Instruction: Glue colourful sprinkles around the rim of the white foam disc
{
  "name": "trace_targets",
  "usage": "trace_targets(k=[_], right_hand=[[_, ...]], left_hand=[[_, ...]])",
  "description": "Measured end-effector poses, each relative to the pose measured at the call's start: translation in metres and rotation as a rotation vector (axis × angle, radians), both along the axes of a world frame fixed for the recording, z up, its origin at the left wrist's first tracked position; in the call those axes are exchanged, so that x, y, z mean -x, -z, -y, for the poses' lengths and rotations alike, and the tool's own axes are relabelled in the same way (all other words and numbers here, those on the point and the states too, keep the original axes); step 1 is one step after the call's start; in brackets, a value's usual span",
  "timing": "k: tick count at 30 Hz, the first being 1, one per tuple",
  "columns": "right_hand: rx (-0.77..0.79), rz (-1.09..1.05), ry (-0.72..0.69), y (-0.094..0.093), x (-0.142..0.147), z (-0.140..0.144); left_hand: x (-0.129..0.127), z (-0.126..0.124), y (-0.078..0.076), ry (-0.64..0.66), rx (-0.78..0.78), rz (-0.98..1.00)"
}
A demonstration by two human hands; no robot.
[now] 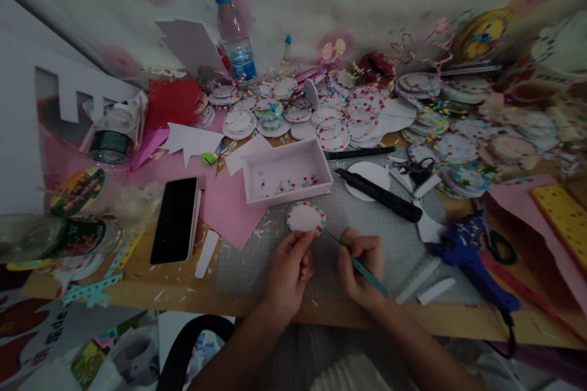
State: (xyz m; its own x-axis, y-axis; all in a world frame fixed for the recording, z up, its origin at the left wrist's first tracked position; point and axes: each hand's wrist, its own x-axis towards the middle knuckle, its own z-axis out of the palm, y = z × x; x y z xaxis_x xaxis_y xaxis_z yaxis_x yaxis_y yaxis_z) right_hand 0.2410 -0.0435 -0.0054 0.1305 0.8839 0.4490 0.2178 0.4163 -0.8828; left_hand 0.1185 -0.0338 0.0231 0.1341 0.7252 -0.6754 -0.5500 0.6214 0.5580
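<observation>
A round paper disc point(306, 218), pale pink in the middle with a ring of coloured dots around its edge, lies flat on the grey cutting mat point(275, 256) just in front of a shallow pink tray. The left hand point(288, 269) pinches the disc's near edge between thumb and fingertips, the other fingers curled loosely. The right hand point(361, 266) is closed around a thin teal tool point(362, 267), held like a pen, whose fine tip reaches the disc's right edge. The pink tray point(257, 165) is rectangular with low walls, and a scatter of small coloured dots lies across its floor. Behind it, dozens of similar dotted discs point(330, 116) lie in overlapping stacks across the back of the wooden table point(137, 293), more heaped to the right. A black pen-shaped tool point(380, 195) rests diagonally over a plain white disc to the right of the tray, and a blue glue gun point(472, 263) lies farther right, near white paper strips. To the left of the mat, a sheet of pink paper point(227, 208) lies beside a dark-screened smartphone point(175, 219) lying face up. A clear plastic water bottle point(233, 36) with a blue cap stands upright at the back, next to red card and white cut-out shapes. Paper slivers litter the mat and table edge.
</observation>
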Motion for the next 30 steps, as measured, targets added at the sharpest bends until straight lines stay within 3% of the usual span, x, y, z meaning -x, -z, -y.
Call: trace_targets(k=[14,23,30], right_hand=[[0.015,0.039,0.015,-0.0021,0.0007,-0.0003],[-0.095,0.139,-0.02,0.0059,-0.0008,-0.0009],[-0.052,0.193,-0.009,0.0034,-0.0007,-0.0025]], left_hand=[[-0.0004,0.0001,0.0021,0.0,-0.007,0.008],[-0.0009,-0.0005,-0.0001,0.005,0.005,-0.029],[-0.0014,0.0003,-0.0007,0.016,0.016,-0.042]])
